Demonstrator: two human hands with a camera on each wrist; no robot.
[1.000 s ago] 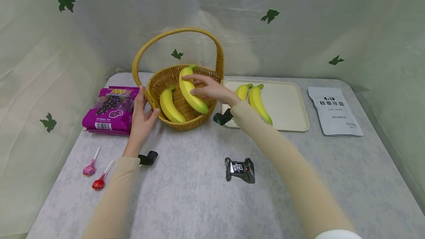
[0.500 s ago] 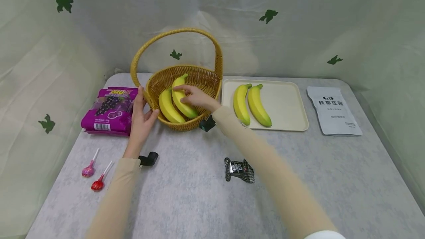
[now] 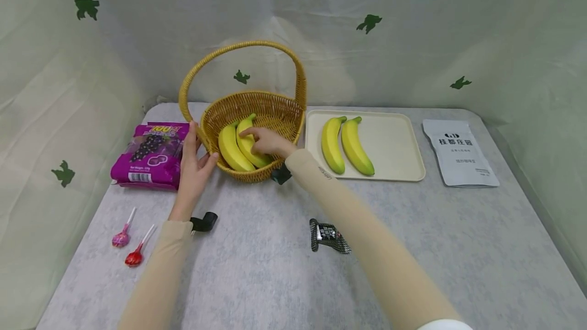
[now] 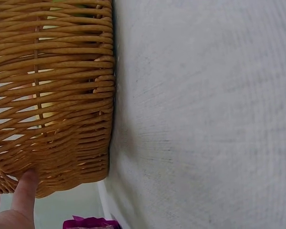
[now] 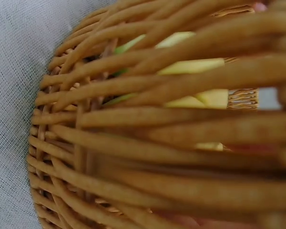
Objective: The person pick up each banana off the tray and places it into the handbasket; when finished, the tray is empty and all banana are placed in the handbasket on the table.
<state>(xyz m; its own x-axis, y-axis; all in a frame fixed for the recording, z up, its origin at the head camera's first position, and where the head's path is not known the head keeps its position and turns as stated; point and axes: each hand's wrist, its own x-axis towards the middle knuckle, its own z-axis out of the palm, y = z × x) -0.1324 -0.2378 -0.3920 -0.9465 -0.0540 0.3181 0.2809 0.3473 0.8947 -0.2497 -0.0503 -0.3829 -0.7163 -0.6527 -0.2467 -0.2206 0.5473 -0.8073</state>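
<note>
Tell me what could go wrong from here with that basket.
The black wrist device sits close by the basket's rim and might snag if the right hand lifts away. Pushing the banana under that hand could shove the neighbouring banana. The left hand grips one side, so an uneven pull might tip it.

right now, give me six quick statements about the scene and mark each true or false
1. Two bananas lie in the basket. True.
2. Two more bananas lie on the tray. True.
3. The left hand rests on the tray. False: the left hand touches the basket's side.
4. The right hand is on a banana in the basket. True.
5. Both lollipops are in the basket. False: both lollipops lie on the table.
6. The purple bag is right of the tray. False: the purple bag is left of the basket.
</note>
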